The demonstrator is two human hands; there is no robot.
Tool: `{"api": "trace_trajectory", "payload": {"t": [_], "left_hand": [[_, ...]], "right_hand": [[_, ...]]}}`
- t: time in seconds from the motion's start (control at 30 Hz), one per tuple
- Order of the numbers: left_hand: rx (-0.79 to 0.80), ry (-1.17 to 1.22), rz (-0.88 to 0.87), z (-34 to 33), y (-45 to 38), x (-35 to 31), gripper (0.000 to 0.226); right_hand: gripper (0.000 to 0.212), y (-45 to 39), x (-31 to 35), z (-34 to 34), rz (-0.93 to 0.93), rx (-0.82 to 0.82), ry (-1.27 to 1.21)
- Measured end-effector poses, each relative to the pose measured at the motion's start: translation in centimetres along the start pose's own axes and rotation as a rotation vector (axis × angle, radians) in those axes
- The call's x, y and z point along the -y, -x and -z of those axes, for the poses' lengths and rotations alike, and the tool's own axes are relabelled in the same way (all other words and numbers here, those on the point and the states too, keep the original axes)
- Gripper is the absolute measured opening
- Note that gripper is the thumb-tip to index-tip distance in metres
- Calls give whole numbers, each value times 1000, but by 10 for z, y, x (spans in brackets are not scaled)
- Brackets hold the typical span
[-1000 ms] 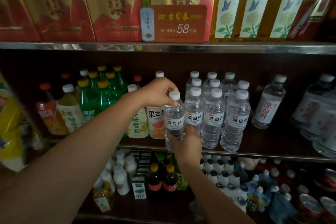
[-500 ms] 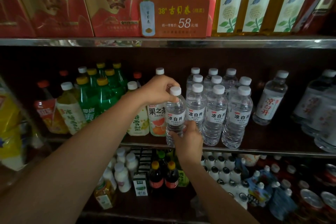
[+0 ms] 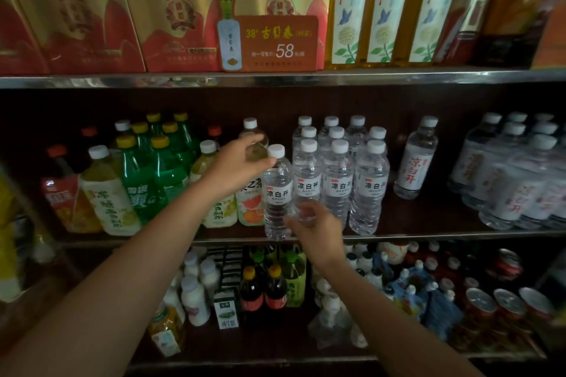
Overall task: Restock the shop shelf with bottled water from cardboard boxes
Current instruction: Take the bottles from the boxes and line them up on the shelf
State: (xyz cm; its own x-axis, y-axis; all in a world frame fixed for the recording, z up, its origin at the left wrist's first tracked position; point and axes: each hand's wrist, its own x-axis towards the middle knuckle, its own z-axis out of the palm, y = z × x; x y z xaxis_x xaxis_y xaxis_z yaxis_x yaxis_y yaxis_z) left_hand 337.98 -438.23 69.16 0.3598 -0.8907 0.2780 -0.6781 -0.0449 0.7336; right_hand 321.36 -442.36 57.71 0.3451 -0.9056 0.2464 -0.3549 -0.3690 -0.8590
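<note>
Far left of middle shelf (image 3: 428, 234): juice and tea bottles, then green soda bottles (image 3: 159, 174) packed behind them.
Left hand (image 3: 237, 167): raised beside the neck of the front water bottle (image 3: 277, 193); fingers loosely curled, fingertips touching or just off the shoulder under the white cap. No firm wrap visible, so I read it as relaxed rather than gripping.
Front water bottle: upright at the shelf's front edge, just left of the stocked water rows (image 3: 340, 174), touching or nearly touching the neighbouring bottle.
Right hand (image 3: 315, 223): low by the bottle's base, fingers spread and slack, holding nothing; contact with the bottle cannot be confirmed.
Right of rows: a gap with one lone water bottle (image 3: 418, 159), then a further block of water bottles at the far right.
Step (judgement): placement of this bottle looks finished, with the hands at the release stage.
Next move (judgement): fetch another bottle from the box, which is not in view, and fill the gap right of the rows without toppling the front row.
</note>
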Motion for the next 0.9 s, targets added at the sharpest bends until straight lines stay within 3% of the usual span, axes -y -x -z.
{"api": "trace_trajectory", "payload": {"t": [0.13,0.3,0.63,0.9], "left_hand": [[-26,-51,-39,-13,39,-3,50],[-1,-278,9,-40,70,-22,52],[262,-265,-7,-131,143,-114,68],[538,-184,-121,-259,280,-171,50]], "right_hand": [[42,12,1,40,-32,15,91],[46,51,-8,99,-79,-28,220],[54,168,-36,232,-216,-182,329],[48,331,-85,332,-393,-286,334]]}}
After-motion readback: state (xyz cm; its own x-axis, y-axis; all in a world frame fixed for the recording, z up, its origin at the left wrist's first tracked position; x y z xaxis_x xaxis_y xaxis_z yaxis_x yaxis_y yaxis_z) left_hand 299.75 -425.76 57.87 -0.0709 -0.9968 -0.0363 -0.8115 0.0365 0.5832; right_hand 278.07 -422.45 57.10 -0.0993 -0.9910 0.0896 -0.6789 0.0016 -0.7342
